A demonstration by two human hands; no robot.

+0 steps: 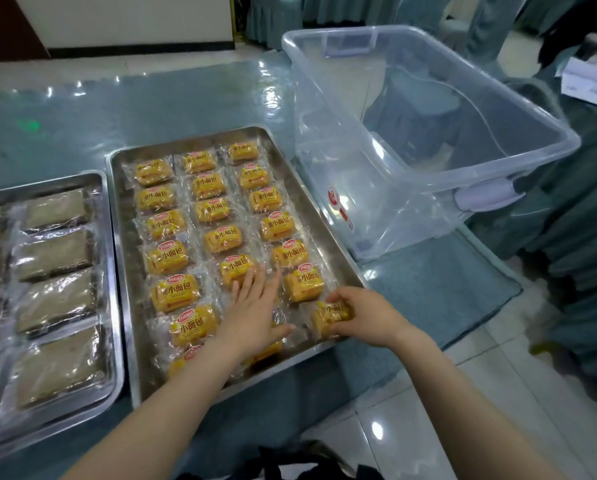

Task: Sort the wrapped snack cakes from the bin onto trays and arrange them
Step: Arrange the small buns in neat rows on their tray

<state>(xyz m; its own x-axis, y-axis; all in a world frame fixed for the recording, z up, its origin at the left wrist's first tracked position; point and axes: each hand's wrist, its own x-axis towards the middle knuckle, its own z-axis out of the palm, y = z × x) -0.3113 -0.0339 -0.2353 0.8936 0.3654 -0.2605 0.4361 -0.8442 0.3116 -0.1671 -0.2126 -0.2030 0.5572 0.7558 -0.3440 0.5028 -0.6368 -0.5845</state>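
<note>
The clear plastic bin (428, 133) looks empty, and the steel tray (342, 258) holds three near-full columns of yellow-wrapped snack cakes, so I judge only final arranging is left. The right hand (366, 315) grips the last yellow cake (328, 318) at the tray's near right corner; the left hand (255, 306) rests flat, fingers straight, on cakes just beside it

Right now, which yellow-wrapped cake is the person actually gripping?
The one at the tray's near right corner: the right hand curls round it. The left hand only lies flat over other cakes.
</note>
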